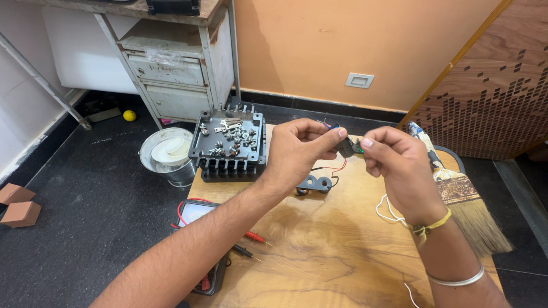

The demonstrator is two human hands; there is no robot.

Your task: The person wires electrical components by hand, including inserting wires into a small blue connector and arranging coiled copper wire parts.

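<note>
My left hand (297,153) and my right hand (398,162) meet above a wooden table (331,251). Between the fingertips of both is a small dark electronic part (346,146) with thin red, blue and black wires. The left thumb and forefinger pinch its left side, the right fingers pinch its right side. Below it on the table lies a small black ringed piece (315,183) joined by a red and a black wire. The part's shape is mostly hidden by my fingers.
A black finned housing (229,149) holding several screws sits at the table's far left corner. A multimeter with red and black probes (201,219) lies at the left edge. A broom (462,197) rests on the right. A metal bucket (170,155) and a worn cabinet (177,68) stand on the dark floor.
</note>
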